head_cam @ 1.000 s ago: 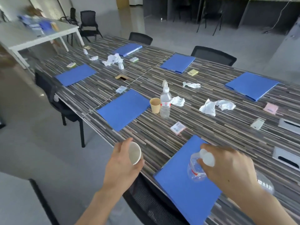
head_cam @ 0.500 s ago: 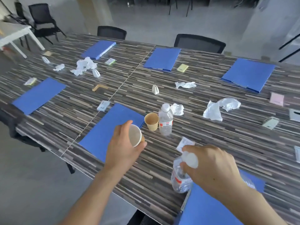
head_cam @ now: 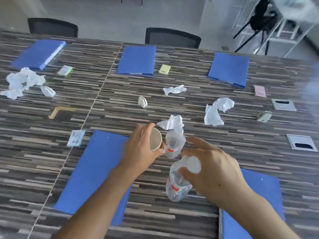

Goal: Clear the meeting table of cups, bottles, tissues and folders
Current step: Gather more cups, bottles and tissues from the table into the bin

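Observation:
My left hand [head_cam: 139,152] grips a paper cup [head_cam: 155,141], held on its side with the white inside facing me, right over the brown cup on the table, whose edge [head_cam: 162,145] just shows. My right hand [head_cam: 212,171] holds a clear plastic bottle [head_cam: 177,183] by its white cap, index finger stretched toward a second bottle [head_cam: 174,144] standing on the striped table [head_cam: 43,152]. Crumpled tissues [head_cam: 172,123] lie just behind the bottles, with more tissues [head_cam: 215,112] to the right. Blue folders lie below my left arm [head_cam: 93,169] and at the far side [head_cam: 136,60].
More blue folders lie far left [head_cam: 38,54], far right [head_cam: 227,69] and near right [head_cam: 259,213]. Tissue piles [head_cam: 22,81], small card packets [head_cam: 76,140] and sticky pads [head_cam: 164,69] are scattered about. Metal cable hatches [head_cam: 301,142] sit at the right. Black chairs [head_cam: 172,37] stand behind the table.
Both hands have moved forward over the table. The cup in my left hand now hangs right above the brown cup, and the bottle in my right hand has come close to the standing bottle.

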Demonstrator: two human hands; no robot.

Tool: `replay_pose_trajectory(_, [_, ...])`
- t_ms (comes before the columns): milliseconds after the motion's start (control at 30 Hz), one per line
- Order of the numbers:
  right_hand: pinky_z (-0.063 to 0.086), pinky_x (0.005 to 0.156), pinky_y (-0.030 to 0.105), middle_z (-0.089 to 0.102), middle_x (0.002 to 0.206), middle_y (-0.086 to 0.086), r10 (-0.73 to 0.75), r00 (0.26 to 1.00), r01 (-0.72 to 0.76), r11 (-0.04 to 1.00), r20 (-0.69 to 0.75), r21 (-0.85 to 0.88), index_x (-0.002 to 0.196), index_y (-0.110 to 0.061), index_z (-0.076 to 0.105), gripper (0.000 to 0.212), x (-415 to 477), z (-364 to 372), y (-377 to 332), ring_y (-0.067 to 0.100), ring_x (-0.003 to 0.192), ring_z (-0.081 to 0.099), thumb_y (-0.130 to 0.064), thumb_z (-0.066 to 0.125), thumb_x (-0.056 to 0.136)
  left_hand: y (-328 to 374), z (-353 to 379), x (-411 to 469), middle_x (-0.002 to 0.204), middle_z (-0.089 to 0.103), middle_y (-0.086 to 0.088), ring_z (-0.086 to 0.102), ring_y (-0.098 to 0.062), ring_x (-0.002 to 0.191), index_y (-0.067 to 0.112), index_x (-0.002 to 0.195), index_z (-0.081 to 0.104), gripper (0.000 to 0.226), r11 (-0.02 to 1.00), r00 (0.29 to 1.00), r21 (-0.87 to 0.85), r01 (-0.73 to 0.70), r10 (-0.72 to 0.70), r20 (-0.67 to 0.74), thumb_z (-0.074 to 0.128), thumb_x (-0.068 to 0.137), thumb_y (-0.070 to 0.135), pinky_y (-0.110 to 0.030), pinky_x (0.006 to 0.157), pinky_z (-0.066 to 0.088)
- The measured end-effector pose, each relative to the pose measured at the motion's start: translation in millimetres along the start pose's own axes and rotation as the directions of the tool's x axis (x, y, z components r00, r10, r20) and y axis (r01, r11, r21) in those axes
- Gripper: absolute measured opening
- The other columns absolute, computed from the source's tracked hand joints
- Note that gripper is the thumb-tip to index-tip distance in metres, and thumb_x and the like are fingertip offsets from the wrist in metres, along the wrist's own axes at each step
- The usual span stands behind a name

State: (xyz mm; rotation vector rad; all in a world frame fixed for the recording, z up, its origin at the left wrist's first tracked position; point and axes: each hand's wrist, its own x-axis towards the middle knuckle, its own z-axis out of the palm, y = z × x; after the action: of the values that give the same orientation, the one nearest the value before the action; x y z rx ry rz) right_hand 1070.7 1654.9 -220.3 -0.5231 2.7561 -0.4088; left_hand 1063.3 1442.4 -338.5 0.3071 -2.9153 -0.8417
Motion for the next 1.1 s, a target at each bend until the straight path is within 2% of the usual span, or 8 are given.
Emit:
replay_pose_trajectory(100, [0.039, 0.069, 0.027, 0.026, 0.155, -0.036, 0.025, 1.000, -0.025, 1.000, -0.011, -0.013, 0.121, -0.052, 0.061, 0.037, 17, 5, -11, 0.007, 0.117, 0.056, -0.056, 0.065, 0.085, -13, 13, 10, 0.136, 0.043, 0.006, 0.050, -0.020, 0.120, 0.030, 0.147, 0.033, 0.095, 0.997, 0.995, 0.024, -0.076, 0.074, 0.062, 0.085, 0.070, 0.051, -0.040, 0.092, 0.049])
replay_pose_trajectory(267, [0.037, 0.071, 0.026, 0.021, 0.158, -0.033, 0.061, 0.998, -0.062, 0.998, -0.022, -0.005, 0.119, -0.051, 0.062, 0.037, 50, 10, -19, 0.009, 0.109, 0.063, -0.055, 0.069, 0.083, -28, 38, 28, 0.137, 0.040, 0.008, 0.048, -0.018, 0.122, 0.032, 0.145, 0.033, 0.089, 0.992, 0.982, 0.030, -0.122, 0.116, 0.149, 0.079, 0.074, 0.056, -0.038, 0.090, 0.051])
replay_pose_trajectory(500, [0.039, 0.072, 0.027, 0.023, 0.159, -0.029, 0.087, 0.995, -0.086, 0.996, 0.052, -0.025, 0.113, -0.047, 0.066, 0.030, 90, 22, -18, 0.016, 0.108, 0.065, -0.051, 0.070, 0.084, -40, 60, 34, 0.131, 0.045, 0.005, 0.054, -0.019, 0.114, 0.030, 0.139, 0.038, 0.073, 0.992, 0.969, 0.034, -0.118, 0.107, 0.222, 0.076, 0.076, 0.035, -0.038, 0.082, 0.055])
replay_pose_trajectory(633, [0.043, 0.069, 0.030, 0.035, 0.145, -0.024, 0.073, 0.996, -0.072, 0.997, 0.057, -0.026, 0.107, -0.043, 0.069, 0.026, 102, 24, -16, 0.017, 0.096, 0.064, -0.051, 0.070, 0.083, -47, 72, 35, 0.124, 0.051, 0.001, 0.057, -0.023, 0.104, 0.026, 0.131, 0.046, 0.062, 0.993, 0.962, 0.033, -0.111, 0.099, 0.253, 0.074, 0.076, 0.033, -0.036, 0.073, 0.052])
replay_pose_trajectory(733, [0.044, 0.070, 0.030, 0.039, 0.136, -0.022, 0.079, 0.993, -0.078, 0.997, 0.090, -0.024, 0.108, -0.043, 0.068, 0.028, 108, 26, -16, 0.017, 0.094, 0.062, -0.052, 0.069, 0.082, -52, 79, 36, 0.120, 0.051, 0.000, 0.057, -0.024, 0.100, 0.025, 0.128, 0.047, 0.060, 0.993, 0.963, 0.036, -0.113, 0.101, 0.248, 0.077, 0.076, 0.033, -0.035, 0.068, 0.051])
replay_pose_trajectory(900, [0.032, 0.057, 0.022, 0.045, 0.127, -0.021, 0.086, 0.992, -0.084, 0.996, 0.089, -0.026, 0.107, -0.041, 0.069, 0.026, 110, 32, -17, 0.016, 0.090, 0.060, -0.050, 0.070, 0.082, -54, 80, 34, 0.121, 0.051, 0.002, 0.057, -0.023, 0.100, 0.030, 0.131, 0.044, 0.063, 0.994, 0.966, 0.032, -0.105, 0.094, 0.240, 0.077, 0.077, 0.034, -0.034, 0.068, 0.051])
replay_pose_trajectory(1100, [0.038, 0.064, 0.029, 0.046, 0.129, -0.020, 0.101, 0.994, -0.100, 0.994, 0.040, -0.036, 0.108, -0.040, 0.070, 0.027, 96, 32, -21, 0.018, 0.092, 0.062, -0.051, 0.069, 0.084, -57, 62, 22, 0.122, 0.050, 0.005, 0.058, -0.019, 0.104, 0.032, 0.134, 0.039, 0.071, 0.996, 0.981, 0.045, -0.074, 0.064, 0.183, 0.081, 0.076, 0.037, -0.032, 0.074, 0.053])
